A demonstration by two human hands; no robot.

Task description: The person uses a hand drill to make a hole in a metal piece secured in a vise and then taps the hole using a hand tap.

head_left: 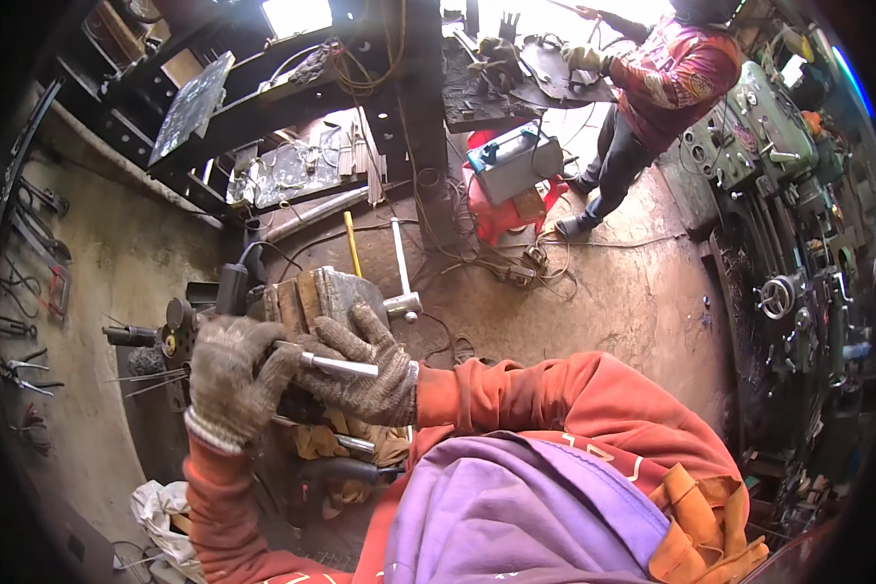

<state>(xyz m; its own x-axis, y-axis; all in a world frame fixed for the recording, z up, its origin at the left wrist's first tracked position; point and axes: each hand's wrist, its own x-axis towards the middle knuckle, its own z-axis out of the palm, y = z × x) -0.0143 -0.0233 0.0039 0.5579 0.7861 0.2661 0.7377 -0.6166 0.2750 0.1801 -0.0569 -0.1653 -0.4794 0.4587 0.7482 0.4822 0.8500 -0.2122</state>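
Observation:
Both my hands wear dirty grey knit gloves. My left hand (236, 375) is closed round one end of a short, shiny metal rod (341, 366). The rod points right across my right hand (375, 370), whose fingers are stretched out and apart; it lies over or against the palm. Just beyond the hands stand brown blocks (297, 302) and a grey, worn block (348, 290). Right of these is a metal hammer (401, 306) with a long pale handle, near a yellow bar (351, 243). Under my hands are a metal tube (354, 444) and tan cloths (317, 441), partly hidden.
A dark power tool (346, 471) lies below my hands. Machinery with thin rods (161, 380) stands left, and pliers (29, 372) hang beyond. Cables (526, 268) cross the floor. A gloved co-worker (667, 73) stands at a far table (565, 83), above a red stool (492, 214). Green machines (749, 127) line the right.

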